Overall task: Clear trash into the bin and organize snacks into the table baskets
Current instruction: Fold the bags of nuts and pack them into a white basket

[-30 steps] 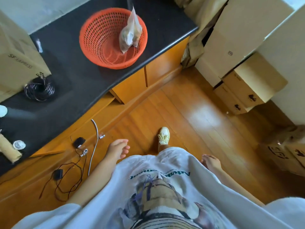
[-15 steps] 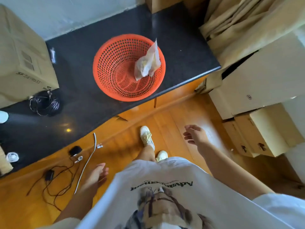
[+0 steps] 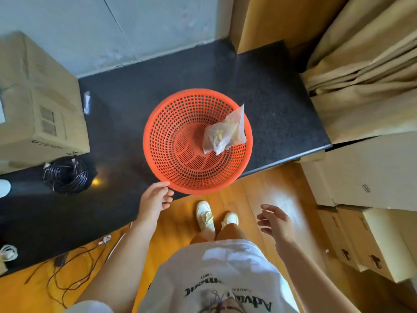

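A round orange plastic basket [image 3: 178, 154] stands on the black stone counter [image 3: 126, 118], its near rim hanging over the counter's front edge. A clear snack bag [image 3: 222, 134] with yellowish pieces leans against the basket's right inner wall. My left hand [image 3: 155, 198] is at the basket's near-left rim, fingertips touching it, fingers loosely bent and holding nothing. My right hand [image 3: 274, 220] hovers lower right of the basket above the wooden floor, fingers relaxed and spread, empty.
A cardboard box [image 3: 38, 105] and a coil of black cable [image 3: 66, 175] sit on the counter's left part. Stacked cardboard boxes [image 3: 365, 181] and beige curtains [image 3: 365, 68] crowd the right side. Loose cords [image 3: 67, 269] lie on the floor at the lower left.
I have stepped closer to the counter, so the basket looms larger. My left hand rose from my side to the basket's rim. My right hand stays raised in front of me.
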Tool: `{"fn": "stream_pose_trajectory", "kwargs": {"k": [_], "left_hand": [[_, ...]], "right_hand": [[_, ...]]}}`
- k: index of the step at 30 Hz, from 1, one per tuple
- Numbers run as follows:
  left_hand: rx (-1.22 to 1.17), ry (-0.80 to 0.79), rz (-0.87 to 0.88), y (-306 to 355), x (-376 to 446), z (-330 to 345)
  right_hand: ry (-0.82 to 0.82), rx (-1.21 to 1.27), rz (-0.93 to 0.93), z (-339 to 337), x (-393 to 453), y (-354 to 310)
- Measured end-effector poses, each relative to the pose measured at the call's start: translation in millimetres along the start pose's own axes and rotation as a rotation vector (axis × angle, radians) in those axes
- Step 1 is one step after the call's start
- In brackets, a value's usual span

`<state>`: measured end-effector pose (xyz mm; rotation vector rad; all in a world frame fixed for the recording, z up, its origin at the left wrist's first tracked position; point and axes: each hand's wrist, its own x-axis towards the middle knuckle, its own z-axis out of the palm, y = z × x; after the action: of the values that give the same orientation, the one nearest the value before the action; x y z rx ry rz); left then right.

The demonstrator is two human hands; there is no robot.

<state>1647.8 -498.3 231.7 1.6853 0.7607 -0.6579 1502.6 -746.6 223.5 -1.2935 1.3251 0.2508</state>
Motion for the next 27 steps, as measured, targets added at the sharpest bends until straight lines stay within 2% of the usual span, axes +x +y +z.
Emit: {"fn": "stream_pose_trajectory", "kwargs": {"k": [4, 7, 9, 12, 18, 21, 23, 25, 27], "left_hand": [[0.134, -0.146, 0.125, 24.3, 30.6, 48.4], [0.299, -0.202, 0.253, 24.9, 58.9, 84.9], [0.390, -0.178, 0.365, 22.9, 78.7, 106.3], [0.481, -0.120, 0.526, 21.4, 106.3, 131.3], [0.514, -0.093, 0.654, 11.2, 143.4, 160.6], [0.433, -0.105, 0.746, 11.1, 150.1, 165.5], [0.257, -0.127, 0.780, 15.4, 152.0, 165.1], [0.061, -0.149, 0.710, 22.1, 151.5, 161.0], [-0.094, -0.130, 0.563, 27.3, 150.6, 154.3]], "right_hand": [[0.025, -0.138, -0.164, 28.9, 35.7, -36.8], [0.115, -0.309, -0.387, 53.4, 64.6, -67.2], [0.173, -0.450, -0.521, 68.2, 85.8, -84.2], [0.217, -0.561, -0.538, 85.9, 113.1, -98.0], [0.324, -0.646, -0.679, 99.3, 139.6, -95.7], [0.337, -0.705, -0.815, 104.9, 141.8, -95.6], [0.383, -0.713, -0.885, 109.4, 140.0, -99.8], [0.422, -0.684, -0.926, 115.9, 135.7, -106.4], [0.417, -0.642, -0.980, 124.4, 130.2, -110.8]]}}
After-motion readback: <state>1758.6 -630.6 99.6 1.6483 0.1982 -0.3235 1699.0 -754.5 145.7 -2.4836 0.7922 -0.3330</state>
